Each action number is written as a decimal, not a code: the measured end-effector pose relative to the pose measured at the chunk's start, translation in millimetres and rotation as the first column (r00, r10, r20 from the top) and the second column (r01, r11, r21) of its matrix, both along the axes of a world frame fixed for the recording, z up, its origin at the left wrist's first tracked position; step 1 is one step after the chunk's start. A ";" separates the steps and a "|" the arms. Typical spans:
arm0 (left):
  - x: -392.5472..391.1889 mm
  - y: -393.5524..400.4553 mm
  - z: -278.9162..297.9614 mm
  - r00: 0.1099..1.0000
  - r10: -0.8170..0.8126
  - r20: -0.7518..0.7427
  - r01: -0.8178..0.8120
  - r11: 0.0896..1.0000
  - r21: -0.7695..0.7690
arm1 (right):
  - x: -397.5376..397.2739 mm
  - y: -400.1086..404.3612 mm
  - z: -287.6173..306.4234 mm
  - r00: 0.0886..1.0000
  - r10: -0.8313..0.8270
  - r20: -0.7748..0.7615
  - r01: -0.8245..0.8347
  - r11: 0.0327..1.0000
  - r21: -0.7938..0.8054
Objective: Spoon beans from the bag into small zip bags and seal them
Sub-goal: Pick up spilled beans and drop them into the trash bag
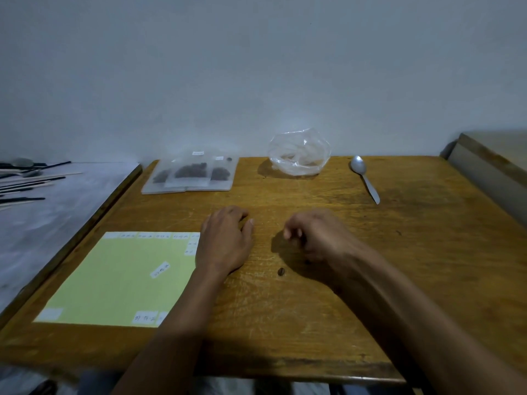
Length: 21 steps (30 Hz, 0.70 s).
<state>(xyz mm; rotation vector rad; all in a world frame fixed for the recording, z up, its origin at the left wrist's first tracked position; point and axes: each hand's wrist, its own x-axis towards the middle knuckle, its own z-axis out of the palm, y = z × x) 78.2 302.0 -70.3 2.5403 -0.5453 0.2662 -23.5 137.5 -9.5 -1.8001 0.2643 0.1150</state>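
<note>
Both hands low on counter [313, 323], holding nothing: left hand [225, 243] flat, relaxed; right hand [316, 235] loosely curled. Filled zip bags [189, 173] stacked far left. Bean bag [299, 155] nearly empty, spoon [363, 175] beside it. Stray bean [281, 271] between wrists. Likely cleanup: pinch bean with fingertips, drop into bag.

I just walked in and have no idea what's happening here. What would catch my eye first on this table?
Two bare hands rest mid-table: the left hand flat by a yellow sheet of labels, the right hand loosely curled. One stray bean lies between the wrists. Along the far edge sit filled zip bags, a crumpled, nearly empty clear bag and a spoon.
</note>
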 end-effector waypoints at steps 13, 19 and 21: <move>-1.4 -1.8 2.2 1.000 -0.010 0.017 0.010 1.000 0.005 | -21.1 -11.8 -1.0 0.996 0.043 0.081 -0.024 0.974 -0.226; -12.8 -27.3 6.0 0.998 -0.059 0.029 0.059 0.998 0.013 | -10.4 -53.0 -8.6 0.929 -0.368 0.035 0.369 0.929 -0.036; -19.9 -43.4 7.9 0.995 -0.098 0.020 0.098 0.995 -0.004 | -10.3 -61.6 -14.2 0.938 -0.315 0.148 0.347 0.868 -0.356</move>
